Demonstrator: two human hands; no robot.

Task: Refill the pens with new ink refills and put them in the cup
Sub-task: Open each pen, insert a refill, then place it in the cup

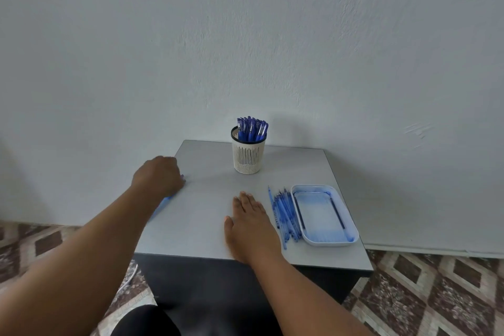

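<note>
Right grip (252, 222) lies flat, fingers straight, on the grey desk (207, 207); loose blue ink refills (285, 214) just right of it. Left grip (159, 176) curls over something blue, hold unclear.

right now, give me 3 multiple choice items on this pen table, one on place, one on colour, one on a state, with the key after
1. Where does the pile of refills lie?
A. inside the cup
B. on the table, along the tray's left side
C. on the floor

2. What colour are the pens in the cup?
A. red
B. green
C. blue

3. How is the right hand?
A. flat on the table, fingers straight
B. gripping the cup
C. lifted, holding the tray

Key: 1 B, the refills lie on the tabletop against the left edge of the white tray. 2 C, blue caps and barrels stand above the cup's rim. 3 A, its palm rests on the table, holding nothing. The left hand is curled at the table's left edge over something blue.
</note>
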